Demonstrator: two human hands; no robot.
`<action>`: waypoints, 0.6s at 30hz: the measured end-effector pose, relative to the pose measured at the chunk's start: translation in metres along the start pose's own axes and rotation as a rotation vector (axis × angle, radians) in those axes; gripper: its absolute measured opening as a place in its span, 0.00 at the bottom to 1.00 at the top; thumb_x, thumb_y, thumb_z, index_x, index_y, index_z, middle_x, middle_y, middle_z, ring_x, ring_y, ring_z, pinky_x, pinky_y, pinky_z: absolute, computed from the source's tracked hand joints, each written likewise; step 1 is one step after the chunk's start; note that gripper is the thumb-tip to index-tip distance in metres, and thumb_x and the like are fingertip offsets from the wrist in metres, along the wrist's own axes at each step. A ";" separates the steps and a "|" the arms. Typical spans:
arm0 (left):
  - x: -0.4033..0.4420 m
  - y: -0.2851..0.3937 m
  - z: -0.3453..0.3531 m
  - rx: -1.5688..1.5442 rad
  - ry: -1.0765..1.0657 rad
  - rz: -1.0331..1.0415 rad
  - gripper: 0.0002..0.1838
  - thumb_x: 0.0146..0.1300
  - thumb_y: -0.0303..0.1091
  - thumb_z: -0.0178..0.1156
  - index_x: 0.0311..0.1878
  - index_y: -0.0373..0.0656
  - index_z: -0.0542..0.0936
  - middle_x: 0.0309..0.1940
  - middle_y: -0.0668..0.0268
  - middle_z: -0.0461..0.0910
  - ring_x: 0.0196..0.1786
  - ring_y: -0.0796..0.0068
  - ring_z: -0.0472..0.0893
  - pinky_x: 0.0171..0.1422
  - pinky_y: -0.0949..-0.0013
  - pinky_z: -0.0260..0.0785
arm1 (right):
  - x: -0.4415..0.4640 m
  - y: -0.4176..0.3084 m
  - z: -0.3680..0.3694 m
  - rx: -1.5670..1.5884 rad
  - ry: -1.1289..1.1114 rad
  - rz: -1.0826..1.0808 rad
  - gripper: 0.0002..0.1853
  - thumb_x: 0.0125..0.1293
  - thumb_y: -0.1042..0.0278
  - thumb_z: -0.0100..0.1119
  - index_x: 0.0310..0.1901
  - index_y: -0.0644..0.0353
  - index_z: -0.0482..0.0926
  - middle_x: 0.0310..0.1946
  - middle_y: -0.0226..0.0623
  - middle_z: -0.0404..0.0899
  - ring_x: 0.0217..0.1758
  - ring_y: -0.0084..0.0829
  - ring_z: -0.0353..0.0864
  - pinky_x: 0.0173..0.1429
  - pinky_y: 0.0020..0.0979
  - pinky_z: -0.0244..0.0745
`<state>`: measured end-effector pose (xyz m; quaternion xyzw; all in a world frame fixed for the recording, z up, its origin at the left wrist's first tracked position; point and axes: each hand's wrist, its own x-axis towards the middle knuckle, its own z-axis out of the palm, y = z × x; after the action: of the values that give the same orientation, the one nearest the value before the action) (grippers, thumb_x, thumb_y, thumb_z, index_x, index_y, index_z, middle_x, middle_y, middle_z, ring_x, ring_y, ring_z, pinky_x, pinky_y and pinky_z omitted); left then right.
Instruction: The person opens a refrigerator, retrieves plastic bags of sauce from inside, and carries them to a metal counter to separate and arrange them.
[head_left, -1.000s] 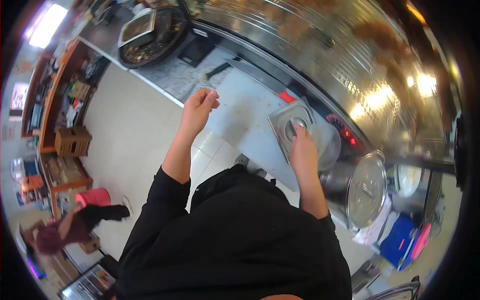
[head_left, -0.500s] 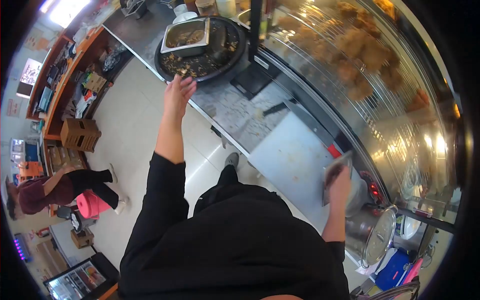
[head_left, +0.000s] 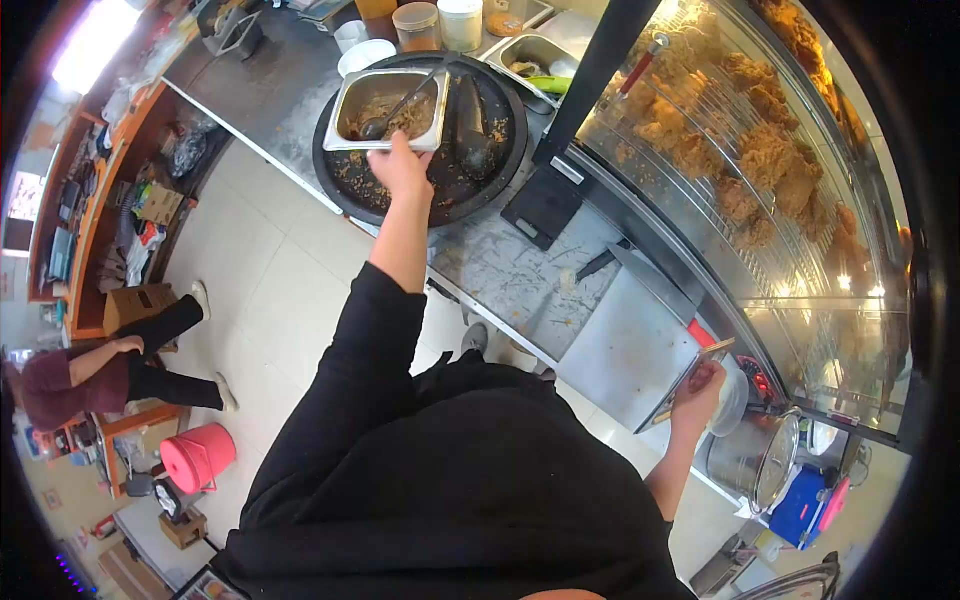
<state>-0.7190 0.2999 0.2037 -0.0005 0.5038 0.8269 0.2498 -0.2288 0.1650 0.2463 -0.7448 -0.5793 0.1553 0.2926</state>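
Left hand [head_left: 402,174] now curled on pan [head_left: 350,144]

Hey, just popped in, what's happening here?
Someone in black is working at a food counter. Their left hand is at the near rim of a metal pan, which sits on a round black tray with a spoon inside. Their right hand holds a lid tilted up by the white cutting board.
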 end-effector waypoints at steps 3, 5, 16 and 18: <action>0.031 -0.009 -0.030 -0.036 -0.045 0.227 0.11 0.56 0.21 0.51 0.43 0.35 0.66 0.42 0.58 0.74 0.41 0.69 0.78 0.45 0.68 0.73 | -0.007 -0.023 0.002 0.009 0.022 -0.032 0.20 0.52 0.83 0.57 0.48 0.60 0.69 0.32 0.35 0.74 0.34 0.27 0.74 0.41 0.27 0.71; 0.027 0.011 -0.039 0.012 -0.131 0.245 0.09 0.55 0.20 0.51 0.40 0.36 0.69 0.38 0.63 0.76 0.37 0.75 0.76 0.44 0.72 0.70 | -0.009 -0.038 0.005 0.011 0.019 -0.051 0.20 0.52 0.84 0.57 0.48 0.60 0.68 0.32 0.35 0.74 0.33 0.27 0.74 0.40 0.27 0.71; -0.038 0.076 -0.078 0.017 -0.573 -0.031 0.13 0.60 0.19 0.50 0.49 0.38 0.72 0.43 0.63 0.79 0.44 0.75 0.78 0.52 0.71 0.70 | 0.002 -0.082 0.014 0.163 0.026 -0.143 0.20 0.51 0.85 0.56 0.47 0.61 0.68 0.33 0.31 0.75 0.33 0.19 0.74 0.39 0.21 0.70; -0.062 0.074 -0.084 0.053 -0.621 -0.088 0.13 0.60 0.19 0.50 0.49 0.38 0.72 0.44 0.64 0.79 0.44 0.76 0.78 0.52 0.72 0.69 | 0.007 -0.105 0.009 0.226 0.015 -0.251 0.21 0.52 0.85 0.56 0.48 0.61 0.69 0.34 0.31 0.75 0.33 0.18 0.74 0.38 0.20 0.70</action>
<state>-0.7168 0.1772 0.2398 0.2368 0.4244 0.7625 0.4271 -0.3129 0.1904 0.3047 -0.6301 -0.6442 0.1762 0.3961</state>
